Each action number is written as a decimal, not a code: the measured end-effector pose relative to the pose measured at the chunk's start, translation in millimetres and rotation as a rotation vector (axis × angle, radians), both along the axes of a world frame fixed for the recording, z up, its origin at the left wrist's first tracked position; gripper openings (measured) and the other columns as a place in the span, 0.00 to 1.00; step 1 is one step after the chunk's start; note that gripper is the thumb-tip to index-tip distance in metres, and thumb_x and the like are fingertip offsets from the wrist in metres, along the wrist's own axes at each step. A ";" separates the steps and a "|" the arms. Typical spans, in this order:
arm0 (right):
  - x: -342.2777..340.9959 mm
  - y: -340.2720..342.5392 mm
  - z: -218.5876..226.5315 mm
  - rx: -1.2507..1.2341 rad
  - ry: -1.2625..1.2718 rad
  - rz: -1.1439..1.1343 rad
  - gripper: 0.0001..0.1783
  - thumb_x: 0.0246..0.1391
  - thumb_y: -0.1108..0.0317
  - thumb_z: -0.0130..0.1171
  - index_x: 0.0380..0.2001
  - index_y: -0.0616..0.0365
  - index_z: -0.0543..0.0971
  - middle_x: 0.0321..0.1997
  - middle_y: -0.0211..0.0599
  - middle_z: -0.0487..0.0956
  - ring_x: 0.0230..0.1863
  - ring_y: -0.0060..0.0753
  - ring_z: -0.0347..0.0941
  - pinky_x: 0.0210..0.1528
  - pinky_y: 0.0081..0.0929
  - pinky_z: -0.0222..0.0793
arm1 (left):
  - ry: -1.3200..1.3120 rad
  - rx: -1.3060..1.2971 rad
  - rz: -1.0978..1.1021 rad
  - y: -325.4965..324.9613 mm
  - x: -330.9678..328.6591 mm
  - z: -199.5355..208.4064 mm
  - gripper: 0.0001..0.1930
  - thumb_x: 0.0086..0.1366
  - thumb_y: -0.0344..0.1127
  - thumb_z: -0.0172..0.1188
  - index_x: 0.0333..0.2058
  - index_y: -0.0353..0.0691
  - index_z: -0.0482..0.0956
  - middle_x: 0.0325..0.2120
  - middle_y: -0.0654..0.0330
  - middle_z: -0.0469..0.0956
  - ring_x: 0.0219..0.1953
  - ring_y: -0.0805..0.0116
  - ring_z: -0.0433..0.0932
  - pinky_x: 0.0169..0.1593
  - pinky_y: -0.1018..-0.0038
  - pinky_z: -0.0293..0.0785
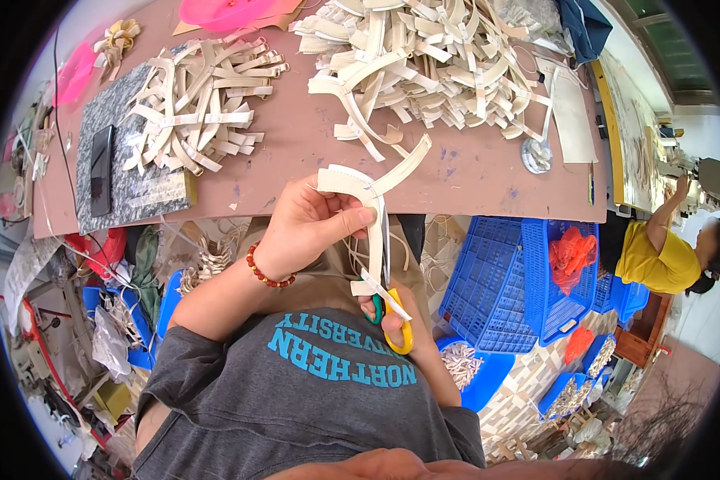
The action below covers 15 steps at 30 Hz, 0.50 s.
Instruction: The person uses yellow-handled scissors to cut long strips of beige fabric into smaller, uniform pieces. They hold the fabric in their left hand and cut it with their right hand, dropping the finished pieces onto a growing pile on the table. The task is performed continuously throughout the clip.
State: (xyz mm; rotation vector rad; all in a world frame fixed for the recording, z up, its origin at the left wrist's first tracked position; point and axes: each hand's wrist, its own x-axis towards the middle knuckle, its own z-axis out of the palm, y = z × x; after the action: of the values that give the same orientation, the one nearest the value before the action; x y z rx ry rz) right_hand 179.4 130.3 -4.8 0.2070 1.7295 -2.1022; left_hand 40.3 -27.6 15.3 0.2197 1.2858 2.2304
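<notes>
A cream sandal strap [349, 182] with branching ends is pinched between the thumb and fingers of my left hand [316, 226], just off the table's near edge. A beaded bracelet is on that wrist. My right hand [394, 318] is closed around scissors [409, 337] with yellow and green handles, below the left hand. The blades point up toward the table and lie along the strap's lower arm. A short pale strip end [382, 294] crosses near the scissors' pivot. Whether the blades are touching the strap I cannot tell.
A large heap of cream straps [436, 68] covers the back of the brown table [288, 172]. A smaller pile [204, 96] sits on a speckled slab [120, 100] beside a dark phone [102, 171]. Blue crates [488, 284] stand at right; a person in yellow [660, 256] works beyond.
</notes>
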 end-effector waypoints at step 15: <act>5.3 1.9 0.3 -0.018 -0.083 -0.060 0.40 0.37 0.29 0.53 0.27 0.62 0.70 0.20 0.25 0.66 0.21 0.15 0.60 0.21 0.14 0.54 | -0.084 0.023 -0.013 -2.1 -2.5 -2.3 0.08 0.57 0.23 0.59 0.37 0.35 0.75 0.30 0.62 0.78 0.31 0.76 0.76 0.34 0.80 0.76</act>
State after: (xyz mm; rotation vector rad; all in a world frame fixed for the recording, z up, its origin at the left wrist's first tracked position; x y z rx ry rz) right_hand 184.8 132.2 -4.5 0.3405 1.6756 -2.1192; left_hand 37.7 -29.7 13.0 0.1404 1.2110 2.2207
